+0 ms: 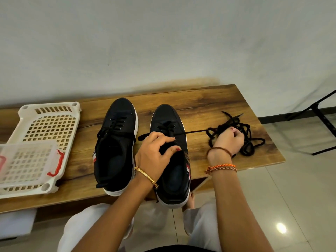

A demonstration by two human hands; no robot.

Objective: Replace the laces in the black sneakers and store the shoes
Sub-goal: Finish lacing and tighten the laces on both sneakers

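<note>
Head view: two black sneakers stand side by side on the wooden desk (209, 106), toes toward the wall. The left sneaker (116, 142) is laced. The left hand (154, 153) rests on the right sneaker (169, 117), fingers curled, pinching its lace (192, 132), which stretches toward the desk's right edge. There the right hand (229, 140) grips a tangled pile of black laces (249, 142). A white basket (49, 124) sits at the desk's left end, with a clear lid (27, 160) lying on it.
</note>
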